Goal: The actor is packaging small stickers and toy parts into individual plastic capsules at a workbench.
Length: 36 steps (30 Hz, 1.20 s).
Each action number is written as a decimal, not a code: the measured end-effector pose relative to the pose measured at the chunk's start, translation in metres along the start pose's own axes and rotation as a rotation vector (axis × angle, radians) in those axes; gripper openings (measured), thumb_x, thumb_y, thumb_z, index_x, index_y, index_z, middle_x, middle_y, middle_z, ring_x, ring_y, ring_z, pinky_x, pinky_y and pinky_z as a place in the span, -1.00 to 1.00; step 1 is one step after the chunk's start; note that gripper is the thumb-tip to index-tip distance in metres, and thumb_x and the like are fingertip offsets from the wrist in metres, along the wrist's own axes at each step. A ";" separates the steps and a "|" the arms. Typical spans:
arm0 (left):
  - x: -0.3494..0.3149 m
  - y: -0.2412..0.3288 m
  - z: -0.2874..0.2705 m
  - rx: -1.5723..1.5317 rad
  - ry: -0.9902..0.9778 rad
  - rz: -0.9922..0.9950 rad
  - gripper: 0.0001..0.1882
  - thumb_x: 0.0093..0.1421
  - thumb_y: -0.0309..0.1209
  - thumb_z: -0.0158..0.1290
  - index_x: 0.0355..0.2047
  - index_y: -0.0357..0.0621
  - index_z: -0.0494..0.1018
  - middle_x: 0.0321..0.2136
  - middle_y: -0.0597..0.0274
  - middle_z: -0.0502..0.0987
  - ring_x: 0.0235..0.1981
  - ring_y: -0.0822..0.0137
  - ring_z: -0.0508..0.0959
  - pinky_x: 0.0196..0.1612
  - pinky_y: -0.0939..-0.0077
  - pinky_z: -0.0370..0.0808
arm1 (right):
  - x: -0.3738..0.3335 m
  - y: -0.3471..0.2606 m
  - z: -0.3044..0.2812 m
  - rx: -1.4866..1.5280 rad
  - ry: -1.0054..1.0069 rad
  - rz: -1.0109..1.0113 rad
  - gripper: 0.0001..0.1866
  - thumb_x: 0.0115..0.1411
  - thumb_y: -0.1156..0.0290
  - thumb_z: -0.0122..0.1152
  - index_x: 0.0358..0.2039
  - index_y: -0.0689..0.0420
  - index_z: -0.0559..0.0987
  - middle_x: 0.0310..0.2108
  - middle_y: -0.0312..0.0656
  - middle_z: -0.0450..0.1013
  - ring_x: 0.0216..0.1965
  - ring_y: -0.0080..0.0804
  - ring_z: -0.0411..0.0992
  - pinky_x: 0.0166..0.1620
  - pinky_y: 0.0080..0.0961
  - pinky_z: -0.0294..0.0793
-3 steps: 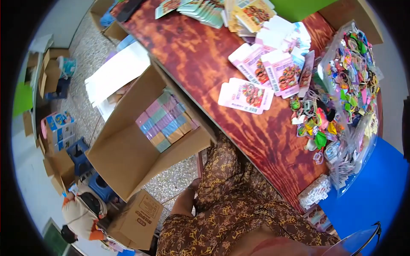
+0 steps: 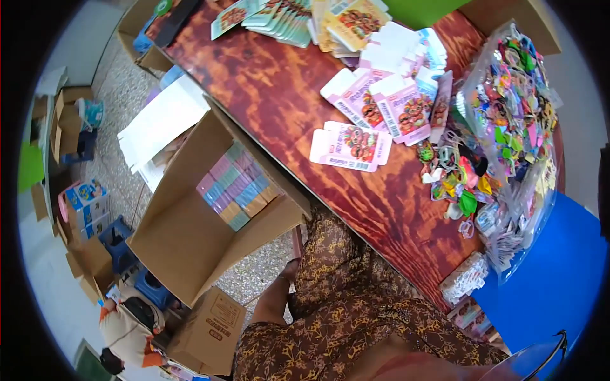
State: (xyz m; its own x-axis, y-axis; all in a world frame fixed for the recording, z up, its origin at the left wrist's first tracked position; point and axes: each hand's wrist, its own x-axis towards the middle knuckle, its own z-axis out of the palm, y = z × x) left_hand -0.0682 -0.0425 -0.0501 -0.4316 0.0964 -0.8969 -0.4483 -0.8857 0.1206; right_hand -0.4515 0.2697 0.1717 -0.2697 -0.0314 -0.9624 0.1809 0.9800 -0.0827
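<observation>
My left arm reaches down beside the brown flowered clothing on my lap. At its end only part of my left hand [image 2: 290,270] shows, near the open carton, and its fingers are hidden. My right hand is out of sight. The open brown carton [image 2: 175,254] stands against the table's left side, with rows of wrapped pastel packs [image 2: 238,184] inside. On the red wood-patterned table [image 2: 279,120] lies a flat pink printed box [image 2: 352,147]. Beyond it several more pink boxes [image 2: 406,111] overlap in a loose heap.
A clear plastic bag [image 2: 511,120] spills colourful trinkets on the right. Green cards [image 2: 276,22] and yellow boxes [image 2: 352,25] lie at the far edge. A closed carton [image 2: 210,330] stands lower left, beside another person [image 2: 133,327]. Blue stools [image 2: 152,286] stand nearby.
The whole view has shifted slightly, so the table and its things appear a little further left. Nothing on the table or in the carton has visibly moved.
</observation>
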 end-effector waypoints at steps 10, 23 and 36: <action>0.012 0.027 0.006 -0.124 -0.171 -0.088 -0.56 0.41 -0.16 -0.06 0.09 -0.25 0.49 -0.04 0.10 0.62 -0.06 0.23 0.62 0.00 0.23 0.58 | 0.011 0.012 0.008 -0.180 0.010 -0.176 -0.27 0.41 -0.12 -0.13 0.29 0.29 0.29 0.12 0.19 0.41 0.13 0.08 0.40 0.16 -0.13 0.38; -0.026 0.126 0.086 -0.020 0.106 0.766 -0.35 0.39 0.07 -0.01 0.17 -0.28 0.41 0.06 0.08 0.53 -0.04 0.34 0.54 0.00 0.36 0.50 | -0.024 -0.100 -0.033 -0.541 0.043 -1.377 -0.53 0.36 0.07 0.09 0.09 0.15 0.52 -0.09 0.04 0.57 -0.09 0.04 0.55 0.01 -0.14 0.52; -0.081 0.122 0.129 0.545 0.630 1.564 -0.76 0.35 -0.35 0.11 -0.38 -0.28 0.49 -0.52 0.34 0.49 -0.47 0.55 0.42 -0.37 0.51 0.43 | 0.051 -0.160 -0.006 -1.004 0.684 -1.441 -0.54 0.20 0.09 0.25 0.07 -0.01 0.54 -0.10 -0.06 0.53 -0.07 -0.06 0.54 -0.12 -0.02 0.54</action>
State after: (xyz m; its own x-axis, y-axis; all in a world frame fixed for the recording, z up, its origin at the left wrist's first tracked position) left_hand -0.1892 -0.0997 0.0920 -0.3919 -0.9006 0.1880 -0.1922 0.2800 0.9405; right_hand -0.4995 0.1127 0.1375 -0.0159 -0.9995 -0.0279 -0.9752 0.0217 -0.2201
